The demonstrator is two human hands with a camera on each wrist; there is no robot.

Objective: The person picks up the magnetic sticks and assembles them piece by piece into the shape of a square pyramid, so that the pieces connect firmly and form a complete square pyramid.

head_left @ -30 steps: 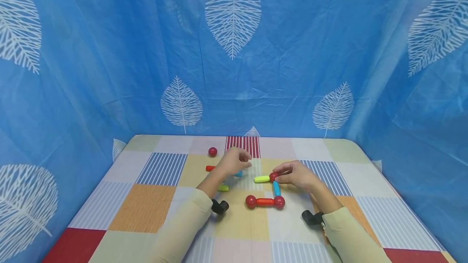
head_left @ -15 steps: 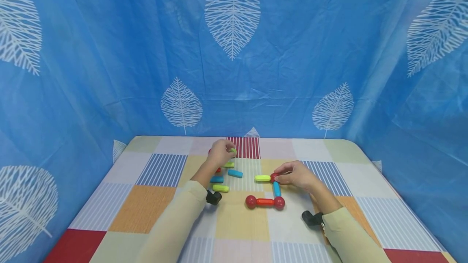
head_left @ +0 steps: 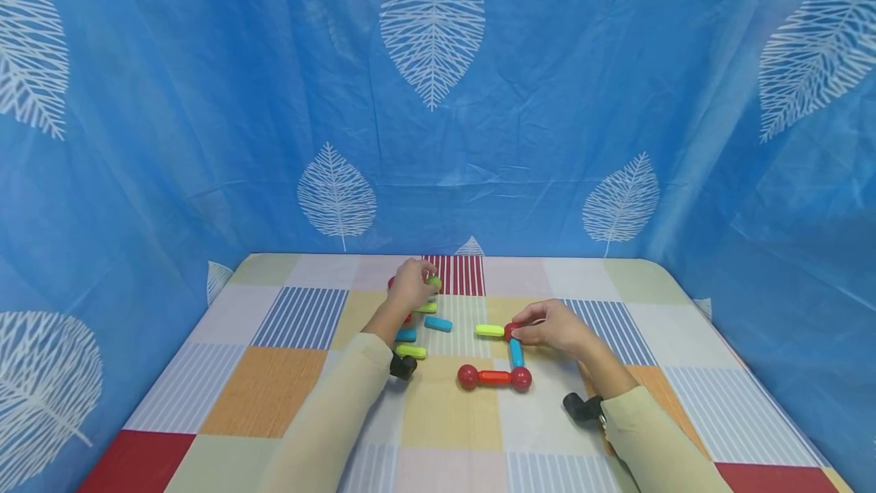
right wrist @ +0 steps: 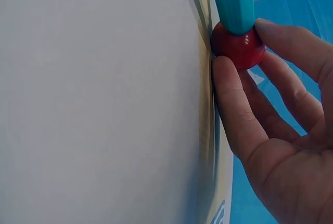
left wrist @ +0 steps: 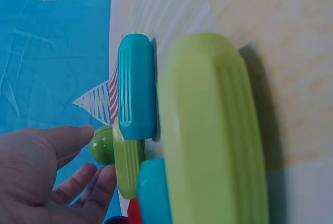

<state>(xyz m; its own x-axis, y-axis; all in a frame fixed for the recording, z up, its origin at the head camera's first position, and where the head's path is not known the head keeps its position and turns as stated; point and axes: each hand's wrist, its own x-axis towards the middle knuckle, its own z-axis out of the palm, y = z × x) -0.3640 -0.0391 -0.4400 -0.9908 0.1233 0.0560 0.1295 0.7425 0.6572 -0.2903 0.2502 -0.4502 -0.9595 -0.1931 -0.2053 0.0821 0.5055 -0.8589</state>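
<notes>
My right hand (head_left: 554, 328) grips a red ball (right wrist: 239, 47) between thumb and fingers on the table. A yellow-green rod (head_left: 489, 331) and a blue rod (head_left: 516, 354) meet that ball. The blue rod's near end joins another red ball (head_left: 522, 379), and an orange-red rod (head_left: 494, 378) runs from there to a red ball (head_left: 468, 376) on the left. Farther back, my left hand (head_left: 411, 284) has its thumb and fingers round a green ball (left wrist: 102, 145); it hides part of the ball. Beside it lies a lime-green rod (left wrist: 129, 161).
Loose pieces lie by my left forearm: a blue rod (head_left: 438, 323), a second blue rod (head_left: 406, 335), a yellow-green rod (head_left: 411, 352) and a partly hidden red rod (head_left: 407, 318). Behind the left hand a red ball (head_left: 391, 281) peeks out. A blue leaf-print curtain (head_left: 479, 204) encloses the table.
My left hand has moved back and slightly left to the green ball, uncovering several rods and covering most of the far red ball. The right hand stays on its red ball.
</notes>
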